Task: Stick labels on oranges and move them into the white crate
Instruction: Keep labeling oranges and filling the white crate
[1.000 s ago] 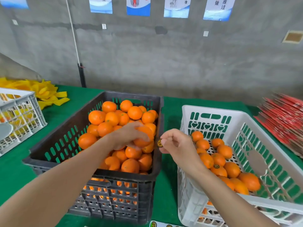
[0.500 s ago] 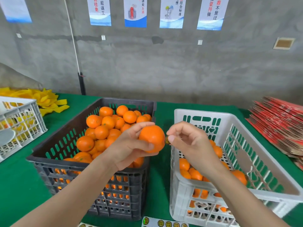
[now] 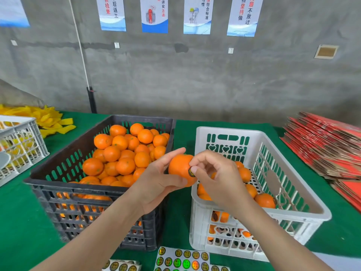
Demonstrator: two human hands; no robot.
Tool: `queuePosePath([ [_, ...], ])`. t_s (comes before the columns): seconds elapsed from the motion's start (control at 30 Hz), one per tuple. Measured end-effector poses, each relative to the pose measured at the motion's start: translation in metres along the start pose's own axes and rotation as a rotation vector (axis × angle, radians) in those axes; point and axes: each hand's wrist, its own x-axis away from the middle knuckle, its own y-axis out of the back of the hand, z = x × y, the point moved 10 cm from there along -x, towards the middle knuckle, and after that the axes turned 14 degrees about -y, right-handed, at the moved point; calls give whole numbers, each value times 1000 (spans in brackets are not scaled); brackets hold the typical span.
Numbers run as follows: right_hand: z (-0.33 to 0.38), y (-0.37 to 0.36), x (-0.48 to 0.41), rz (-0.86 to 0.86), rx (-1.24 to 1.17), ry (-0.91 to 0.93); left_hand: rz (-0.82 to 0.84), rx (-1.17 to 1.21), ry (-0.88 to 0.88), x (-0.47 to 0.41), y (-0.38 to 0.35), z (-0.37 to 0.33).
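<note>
On a green surface (image 3: 23, 222), a black crate (image 3: 74, 185) heaped with fruit sits beside the white crate (image 3: 224, 131), seemingly so each transfer stays short. The left hand (image 3: 156, 184) wraps its grip round one orange (image 3: 178, 169), steadying it above the gap between the crates. The right hand (image 3: 216, 180), fingers curled, presses a round label (image 3: 191, 171) onto the peel (spare label sheets (image 3: 182, 259) lie at the near edge).
</note>
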Motion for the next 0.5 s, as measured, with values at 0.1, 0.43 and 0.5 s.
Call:
queuePosePath([
  [0.1, -6, 6, 3, -45, 40, -26, 14, -20, 0, 4, -5, 0],
  [0.43, -46, -26, 9, 262, -172, -297, 19, -170, -11, 9, -4, 7],
  [0.5, -42, -30, 7, 280, -200, -264, 49, -334, -72, 5, -4, 0],
])
